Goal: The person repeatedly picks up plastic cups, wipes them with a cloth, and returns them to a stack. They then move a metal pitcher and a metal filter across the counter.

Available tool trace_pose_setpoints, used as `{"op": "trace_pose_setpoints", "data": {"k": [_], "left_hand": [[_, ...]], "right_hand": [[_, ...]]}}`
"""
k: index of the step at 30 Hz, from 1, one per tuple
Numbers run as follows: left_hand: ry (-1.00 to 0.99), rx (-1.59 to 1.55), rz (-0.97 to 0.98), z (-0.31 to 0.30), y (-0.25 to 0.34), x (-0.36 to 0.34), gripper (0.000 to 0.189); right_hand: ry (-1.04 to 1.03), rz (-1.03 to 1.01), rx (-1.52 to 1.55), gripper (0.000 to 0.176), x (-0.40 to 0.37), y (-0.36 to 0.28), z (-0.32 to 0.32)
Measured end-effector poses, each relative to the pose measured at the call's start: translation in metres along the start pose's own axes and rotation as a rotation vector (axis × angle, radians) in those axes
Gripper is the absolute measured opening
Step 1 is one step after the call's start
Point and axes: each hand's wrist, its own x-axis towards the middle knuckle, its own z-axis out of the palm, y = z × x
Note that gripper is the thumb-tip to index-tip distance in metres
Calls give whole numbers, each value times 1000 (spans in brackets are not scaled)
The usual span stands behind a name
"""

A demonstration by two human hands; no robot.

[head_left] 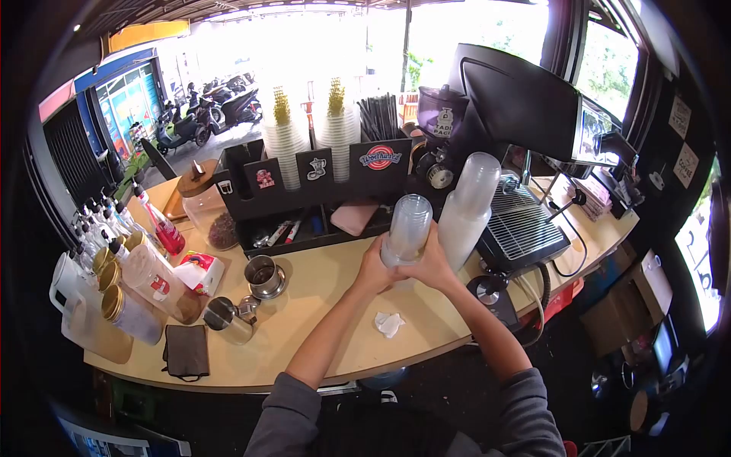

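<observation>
Both my hands are wrapped round a short stack of clear plastic cups [411, 222] above the wooden counter. My left hand [376, 266] holds its left side and my right hand [431, 260] its right side, with the thumbs near each other in front. Just to the right, a taller stack of clear cups [466, 217] stands beside my right hand. A crumpled white tissue [389, 324] lies on the counter [343, 335] below my hands. The bottom of the held stack is partly hidden by my fingers.
Behind my hands is a black organizer [320, 221] with paper cups and straws. An espresso machine [521, 228] stands at right. At left are a metal pitcher [228, 320], a metal dripper [265, 277], a dark cloth [186, 351], jars [131, 312] and a red bottle [164, 227].
</observation>
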Motion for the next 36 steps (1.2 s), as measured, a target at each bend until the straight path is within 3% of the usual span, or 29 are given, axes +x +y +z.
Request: {"op": "trace_pose_setpoints", "data": {"k": [4, 12, 16, 18, 19, 21, 25, 27, 28, 29, 31, 32, 36], "left_hand": [[1, 47, 55, -3, -5, 1, 88], [-87, 13, -55, -4, -6, 0, 103], [-117, 170, 56, -19, 33, 3, 108], [54, 80, 254, -38, 52, 4, 110], [63, 92, 261, -45, 75, 1, 110], [201, -164, 554, -55, 136, -13, 104], [211, 50, 413, -80, 173, -36, 95], [293, -69, 322, -96, 167, -48, 83], [323, -94, 313, -104, 165, -57, 75], [344, -80, 319, -110, 159, -64, 75], [358, -147, 313, -120, 148, -76, 70], [359, -156, 319, -123, 143, -81, 68], [388, -165, 293, -129, 143, -98, 71]], "right_hand": [[30, -13, -31, 111, -1, -2, -1], [88, -149, -32, 95, 20, -24, -17], [133, -383, -313, 88, 27, -66, -37], [122, -468, -359, 86, 29, -82, -40], [111, -472, -427, 85, 28, -91, -40], [92, -485, -479, 85, 27, -105, -35], [0, -637, -548, 87, 26, -125, -15], [37, -612, -292, 88, 24, -131, -6], [103, -626, -93, 80, 26, -130, -1], [90, -641, -77, 80, 27, -126, 2], [-318, -342, 370, 68, 24, -114, 13], [-423, -318, 687, 43, 24, -112, 26], [-525, -157, 706, 30, 23, -117, 42]]}}
